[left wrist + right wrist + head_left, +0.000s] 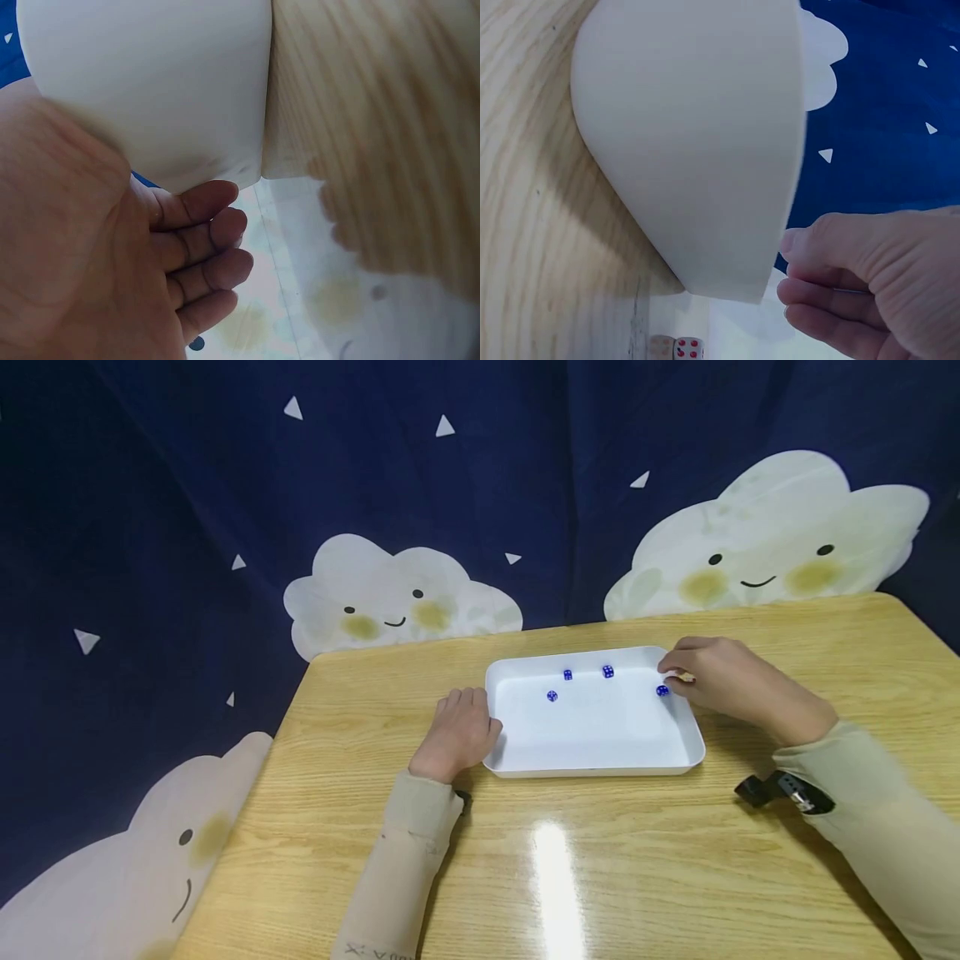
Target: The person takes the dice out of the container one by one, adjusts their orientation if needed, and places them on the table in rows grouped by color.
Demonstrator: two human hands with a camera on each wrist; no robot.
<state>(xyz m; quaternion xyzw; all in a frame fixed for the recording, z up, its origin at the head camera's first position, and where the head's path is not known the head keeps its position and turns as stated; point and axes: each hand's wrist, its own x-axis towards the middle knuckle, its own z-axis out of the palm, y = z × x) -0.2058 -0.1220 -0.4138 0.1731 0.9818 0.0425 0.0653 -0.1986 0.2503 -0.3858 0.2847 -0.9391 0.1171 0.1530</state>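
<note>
A glossy wooden table (645,877) with pale grain and a rounded edge fills the near field, a bright patch of light reflected in its varnish. Two beige sleeves are seen reaching forward, a small black device strapped at the right wrist. On the table a shallow white plastic tray (592,760) with rounded corners and a smooth raised rim is set. The left hand (456,737) is rested against the tray's left wall, its fingers loosely curled together and holding nothing; in the left wrist view the fingertips (217,201) are seen just beside the tray's curved outer wall (150,90). The right hand (723,681) is laid at the tray's far right corner, its fingers bent together over the rim, and whether anything is pinched cannot be told. A blue die (662,691) lies in the tray just beside those fingertips. Three more blue dice (567,675) are scattered near the far wall. A white die with red pips (688,349) is seen on the table in the right wrist view. Behind, a dark blue cloth (187,510) printed with smiling white clouds is hung.
</note>
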